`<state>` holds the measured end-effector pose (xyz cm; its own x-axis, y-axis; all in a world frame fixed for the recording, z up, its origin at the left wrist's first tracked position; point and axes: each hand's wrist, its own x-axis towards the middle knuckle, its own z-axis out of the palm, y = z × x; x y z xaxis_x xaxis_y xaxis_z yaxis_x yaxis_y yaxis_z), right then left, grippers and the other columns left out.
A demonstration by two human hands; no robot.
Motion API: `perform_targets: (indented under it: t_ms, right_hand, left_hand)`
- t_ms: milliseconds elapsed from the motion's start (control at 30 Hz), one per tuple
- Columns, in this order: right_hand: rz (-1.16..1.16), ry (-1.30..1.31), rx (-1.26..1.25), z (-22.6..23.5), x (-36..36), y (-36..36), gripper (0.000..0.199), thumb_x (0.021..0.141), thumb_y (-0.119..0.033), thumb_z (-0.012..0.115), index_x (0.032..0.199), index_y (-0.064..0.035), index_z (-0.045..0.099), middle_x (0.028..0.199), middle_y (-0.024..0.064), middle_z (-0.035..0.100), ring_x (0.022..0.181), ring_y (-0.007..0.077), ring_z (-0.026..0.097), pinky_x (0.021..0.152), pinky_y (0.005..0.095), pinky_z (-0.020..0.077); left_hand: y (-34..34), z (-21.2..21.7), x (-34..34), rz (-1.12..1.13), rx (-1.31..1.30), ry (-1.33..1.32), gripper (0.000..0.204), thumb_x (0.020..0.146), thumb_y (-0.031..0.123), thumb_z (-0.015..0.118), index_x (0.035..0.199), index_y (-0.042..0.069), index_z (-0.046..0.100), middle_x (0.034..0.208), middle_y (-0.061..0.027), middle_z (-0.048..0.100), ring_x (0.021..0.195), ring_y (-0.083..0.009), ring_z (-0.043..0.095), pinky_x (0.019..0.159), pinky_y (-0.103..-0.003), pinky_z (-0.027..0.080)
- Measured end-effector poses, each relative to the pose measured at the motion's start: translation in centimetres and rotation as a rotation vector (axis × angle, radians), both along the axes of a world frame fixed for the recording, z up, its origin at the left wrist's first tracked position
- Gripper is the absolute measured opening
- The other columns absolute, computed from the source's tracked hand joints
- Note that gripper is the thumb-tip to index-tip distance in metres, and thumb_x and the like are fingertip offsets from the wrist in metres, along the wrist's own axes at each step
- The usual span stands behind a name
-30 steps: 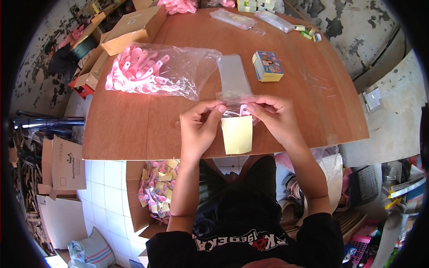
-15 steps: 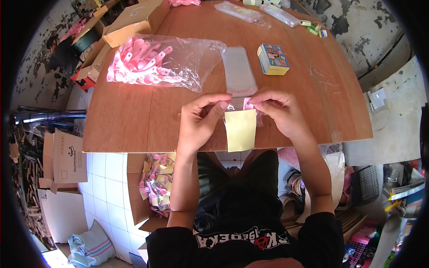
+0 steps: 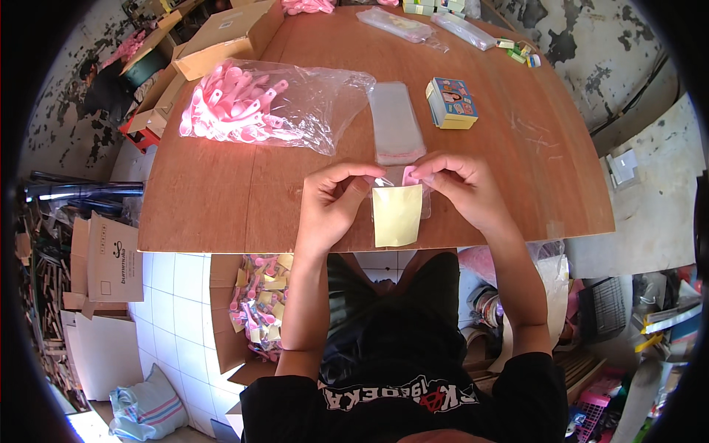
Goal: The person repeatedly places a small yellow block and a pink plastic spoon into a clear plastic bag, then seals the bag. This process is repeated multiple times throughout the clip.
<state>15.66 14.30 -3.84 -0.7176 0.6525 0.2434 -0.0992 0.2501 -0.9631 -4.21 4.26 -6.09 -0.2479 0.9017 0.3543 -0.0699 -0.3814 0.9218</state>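
at the near edge of the wooden table (image 3: pixel 221 207), left hand (image 3: pixel 332 203) and right hand (image 3: pixel 458 188) pinch the top of a small clear sleeve (image 3: pixel 399 210) holding a yellow card, a pink piece (image 3: pixel 408 176) at its mouth. just beyond lie a stack of clear sleeves (image 3: pixel 395 122), a bag of pink clips (image 3: pixel 258 107) and a small printed box (image 3: pixel 452 103).

One head-worn fisheye camera looks steeply down, close over the person's hands, at the near edge of a wooden table (image 3: pixel 221 199); edges curve outward.
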Motion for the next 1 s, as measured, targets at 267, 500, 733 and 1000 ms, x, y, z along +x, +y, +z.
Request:
perform_targets:
  t_ms: [267, 500, 733, 1000]
  right_hand:
    - [0.003, -0.019, 0.076, -0.1, 0.1, -0.1, 0.017, 0.092, 0.005, 0.052, 0.100, 0.0035, 0.067, 0.101, 0.0101, 0.069, 0.092, 0.0143, 0.065, 0.078, 0.0273, 0.0532]
    - [0.065, 0.092, 0.083, -0.1, -0.3, -1.1, 0.018, 0.086, 0.007, 0.060, 0.104, 0.0050, 0.063, 0.107, 0.0107, 0.065, 0.096, 0.0170, 0.065, 0.082, 0.0287, 0.0548]
    - [0.031, 0.027, 0.073, -0.4, -0.6, -1.4, 0.024, 0.080, 0.009, 0.068, 0.102, 0.0025, 0.062, 0.109, 0.0092, 0.062, 0.096, 0.0173, 0.066, 0.080, 0.0272, 0.0574]
    - [0.079, -0.083, -0.008, 2.5, 0.7, -2.7, 0.028, 0.080, 0.005, 0.071, 0.106, 0.0002, 0.062, 0.110, 0.0082, 0.061, 0.095, 0.0163, 0.066, 0.081, 0.0271, 0.0540]
  left_hand:
    - [0.0, -0.2, -0.3, -0.012, 0.006, 0.013, 0.020, 0.087, -0.009, 0.054, 0.098, -0.003, 0.070, 0.094, -0.0069, 0.069, 0.087, -0.0091, 0.060, 0.077, -0.022, 0.046]
    - [-0.1, -0.3, 0.1, 0.017, -0.013, -0.025, 0.012, 0.088, -0.006, 0.062, 0.097, -0.004, 0.069, 0.089, -0.0062, 0.069, 0.081, -0.0080, 0.062, 0.072, -0.021, 0.048]
    - [-0.2, -0.4, -0.1, 0.056, -0.030, -0.025, 0.024, 0.085, -0.005, 0.067, 0.109, -0.005, 0.064, 0.090, -0.0076, 0.070, 0.083, -0.0080, 0.063, 0.071, -0.021, 0.050]
    - [-7.4, 0.2, -1.3, -0.241, -0.257, 0.298, 0.045, 0.078, -0.005, 0.073, 0.120, -0.002, 0.059, 0.101, -0.0084, 0.069, 0.085, -0.0124, 0.067, 0.071, -0.026, 0.056]
